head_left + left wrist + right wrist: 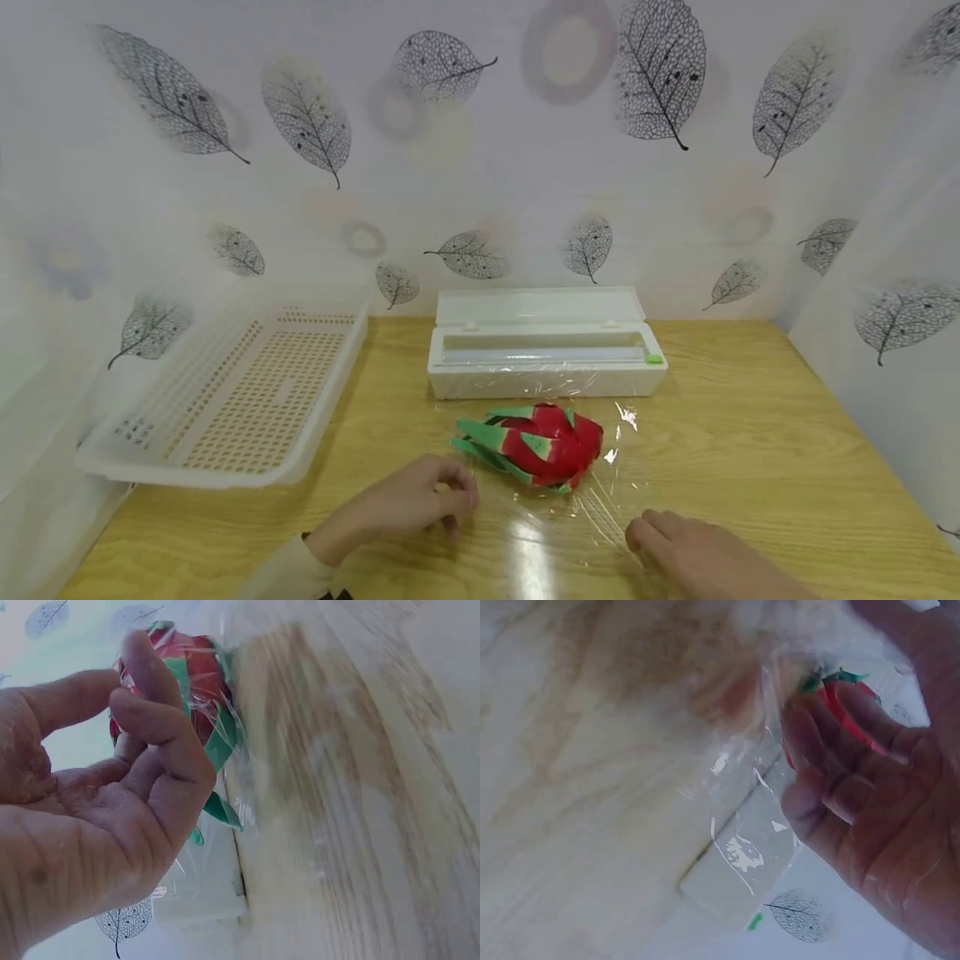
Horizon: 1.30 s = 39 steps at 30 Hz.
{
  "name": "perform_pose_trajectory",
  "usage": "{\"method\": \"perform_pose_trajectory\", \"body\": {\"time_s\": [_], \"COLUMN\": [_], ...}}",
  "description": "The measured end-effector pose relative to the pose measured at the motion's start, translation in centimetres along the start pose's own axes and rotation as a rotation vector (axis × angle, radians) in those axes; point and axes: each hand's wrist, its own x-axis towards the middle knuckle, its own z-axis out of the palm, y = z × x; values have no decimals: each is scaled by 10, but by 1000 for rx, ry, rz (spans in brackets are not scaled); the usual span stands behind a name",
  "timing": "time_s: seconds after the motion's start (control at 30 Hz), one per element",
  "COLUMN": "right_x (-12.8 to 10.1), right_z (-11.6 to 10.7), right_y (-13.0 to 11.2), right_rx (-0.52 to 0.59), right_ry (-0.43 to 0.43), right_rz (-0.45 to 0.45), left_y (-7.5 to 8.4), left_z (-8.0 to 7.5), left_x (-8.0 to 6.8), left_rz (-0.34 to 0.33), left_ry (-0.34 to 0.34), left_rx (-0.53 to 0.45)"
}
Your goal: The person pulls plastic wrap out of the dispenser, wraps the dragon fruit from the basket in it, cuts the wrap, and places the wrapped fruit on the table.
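A red dragon fruit (551, 442) with green leafy scales lies on the table under clear plastic wrap (606, 508). The wrap stretches from a white dispenser box (543, 383) over the fruit toward me. My right hand (701, 554) pinches its near right part, where creases run to the fingertips. Left of the fruit, my left hand (420, 500) has curled fingers with thumb and fingertips brought together at the wrap's near left part; the wrap is hard to see there. In the left wrist view, the wrap shows wrinkled over the fruit (201, 671) behind the fingers.
The box lid (540, 306) is up, and a green slider (654, 359) sits at the box's right end. A white plastic basket (300, 467) stands on the left side of the wooden table (757, 433). A leaf-patterned curtain (502, 175) hangs behind.
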Motion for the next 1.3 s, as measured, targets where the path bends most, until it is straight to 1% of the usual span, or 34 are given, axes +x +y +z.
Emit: {"method": "perform_pose_trajectory", "body": {"time_s": [0.07,0.1,0.13,0.23,0.3,0.33,0.37,0.47,0.6,0.7,0.8,0.93,1.07,1.13,1.23,1.3], "right_x": [2,2,3,2,2,1,0,-2,-3,-1,3,6,7,8,10,12], "right_z": [2,1,1,-3,-7,-8,-10,-14,-18,-25,-32,-36,-38,-39,-43,-45], "right_y": [-1,0,0,4,7,8,9,10,11,11,8,7,9,10,11,12], "right_rx": [-91,-114,-136,-170,-177,-176,-168,-163,-149,-144,-140,-135,-104,-77,-42,-20], "right_ry": [78,107,158,272,321,332,320,351,483,592,652,689,691,678,652,631], "right_rz": [-11,-13,-35,-78,-90,-83,-67,-39,-47,-86,-117,-125,-92,-56,13,61], "left_y": [2,3,4,7,9,11,13,17,22,26,27,28,28,27,26,25], "left_z": [-2,-4,-5,-9,-12,-13,-14,-16,-17,-16,-14,-12,-12,-13,-14,-14], "left_x": [1,1,1,-1,-4,-5,-6,-9,-13,-15,-16,-14,-13,-13,-11,-9], "left_rz": [-13,-15,-18,-11,-3,1,6,18,41,61,81,94,90,99,125,152], "left_ry": [5,8,12,31,40,44,47,67,111,146,187,274,356,368,359,364], "left_rx": [-25,-35,-39,-47,-48,-49,-50,-45,-46,-89,-139,-136,-112,-111,-127,-104]}}
